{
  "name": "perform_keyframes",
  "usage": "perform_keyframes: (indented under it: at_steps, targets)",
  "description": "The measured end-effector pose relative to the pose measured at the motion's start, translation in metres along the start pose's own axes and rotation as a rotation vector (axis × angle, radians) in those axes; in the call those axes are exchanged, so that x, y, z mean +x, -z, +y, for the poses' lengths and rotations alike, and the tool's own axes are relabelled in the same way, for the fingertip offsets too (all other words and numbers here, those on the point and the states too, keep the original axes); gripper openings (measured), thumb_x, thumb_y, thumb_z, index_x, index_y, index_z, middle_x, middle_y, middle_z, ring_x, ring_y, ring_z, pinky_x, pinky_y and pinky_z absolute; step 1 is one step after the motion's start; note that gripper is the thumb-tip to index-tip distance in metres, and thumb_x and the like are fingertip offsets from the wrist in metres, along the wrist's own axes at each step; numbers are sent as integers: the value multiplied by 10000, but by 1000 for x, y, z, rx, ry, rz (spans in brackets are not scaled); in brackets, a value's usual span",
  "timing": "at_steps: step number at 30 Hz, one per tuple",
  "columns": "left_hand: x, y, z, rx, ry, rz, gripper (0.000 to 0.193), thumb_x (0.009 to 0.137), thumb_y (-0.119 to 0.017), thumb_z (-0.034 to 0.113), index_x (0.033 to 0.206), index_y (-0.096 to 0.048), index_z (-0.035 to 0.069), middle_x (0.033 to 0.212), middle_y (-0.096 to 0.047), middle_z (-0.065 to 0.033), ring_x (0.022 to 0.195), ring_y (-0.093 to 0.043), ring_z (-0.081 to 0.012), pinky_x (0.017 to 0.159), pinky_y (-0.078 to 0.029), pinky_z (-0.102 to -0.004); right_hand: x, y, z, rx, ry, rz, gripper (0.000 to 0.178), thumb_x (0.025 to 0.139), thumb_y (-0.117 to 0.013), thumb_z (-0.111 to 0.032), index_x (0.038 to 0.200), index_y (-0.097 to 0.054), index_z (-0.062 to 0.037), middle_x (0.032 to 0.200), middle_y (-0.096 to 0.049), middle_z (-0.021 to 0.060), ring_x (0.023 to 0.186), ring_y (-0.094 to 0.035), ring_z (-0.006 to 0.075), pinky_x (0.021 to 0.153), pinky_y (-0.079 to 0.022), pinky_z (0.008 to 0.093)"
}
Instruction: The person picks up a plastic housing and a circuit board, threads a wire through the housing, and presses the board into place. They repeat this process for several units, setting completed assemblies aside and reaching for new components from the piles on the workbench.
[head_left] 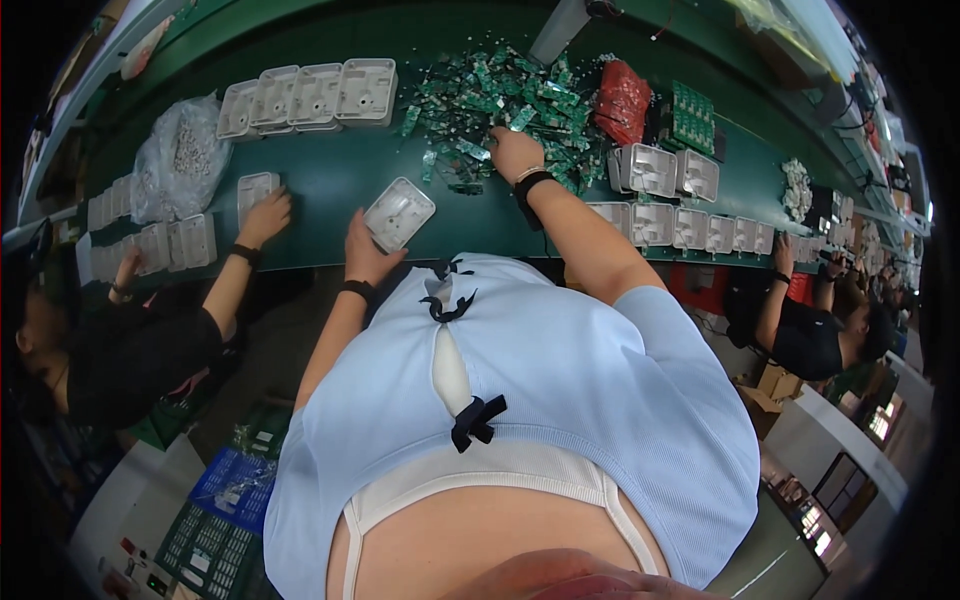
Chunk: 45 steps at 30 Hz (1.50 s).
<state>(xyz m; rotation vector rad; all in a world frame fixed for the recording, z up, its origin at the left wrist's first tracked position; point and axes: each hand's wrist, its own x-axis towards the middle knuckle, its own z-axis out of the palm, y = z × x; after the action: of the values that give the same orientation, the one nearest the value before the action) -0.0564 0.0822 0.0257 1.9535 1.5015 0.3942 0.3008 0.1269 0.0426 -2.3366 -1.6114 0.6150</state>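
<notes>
My left hand (370, 250) grips a white plastic housing (402, 212) by its lower left side, just above the near edge of the green bench. The housing is a shallow open box with rounded corners, tilted, its inside facing up. My right hand (517, 154) reaches to the near side of a heap of small green circuit boards (470, 95). Its fingers are curled together among the boards; what they hold, if anything, is too small to make out. A dark band circles each wrist.
White housings (365, 92) stand in a row at the back left, beside a clear bag of small parts (183, 160). Right of the heap lie a red bag (622, 103), a stack of green boards (688, 118) and more housings (690, 228). Co-workers' hands (265, 218) work at both sides.
</notes>
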Motion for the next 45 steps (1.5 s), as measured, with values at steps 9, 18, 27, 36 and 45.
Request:
perform_keyframes:
  at_steps: [9, 18, 27, 36, 45]
  targets:
    - [4, 7, -45, -353, -126, 35, 1090, 630, -948, 166, 1524, -353, -22, 1482, -449, -208, 1376, -459, -337, 1170, -370, -448, -15, 28, 23, 359, 116, 511, 214, 918, -652, -222, 985, -772, -57, 830, -745, 176, 721, -730, 324, 720, -575, 443]
    - [31, 31, -11, -509, -81, -51, 1095, 614, -917, 72, 1541, -340, -16, 1506, -414, -219, 1402, -426, -337, 1198, -326, -439, -12, 77, 36, 223, -112, 248, 283, 859, -612, -268, 951, -752, -39, 876, -732, 218, 824, -714, 408, 760, -565, 513]
    - [39, 47, 26, -468, -164, -49, 1093, 620, -896, 51, 1552, -326, 10, 1511, -401, -208, 1413, -419, -339, 1200, -323, -440, -33, 94, 38, 833, -264, 365, 324, 980, -584, -312, 1046, -691, -14, 838, -729, 174, 732, -710, 288, 682, -555, 413]
    - [48, 58, 73, -582, -282, -116, 1110, 641, -868, 6, 1587, -289, 50, 1528, -415, -192, 1392, -463, -313, 1168, -371, -417, -37, 72, 80, 1463, -519, 154, 169, 1018, -605, -129, 1115, -637, 6, 842, -683, 70, 656, -654, 164, 571, -533, 336]
    - [67, 65, 152, -595, -404, 79, 1116, 662, -895, 115, 1576, -270, -28, 1502, -445, -199, 1406, -450, -310, 1183, -354, -413, -61, 112, 44, 2382, -276, 5, 124, 1038, -645, -193, 1105, -652, -90, 1020, -680, 39, 745, -620, 110, 631, -498, 259]
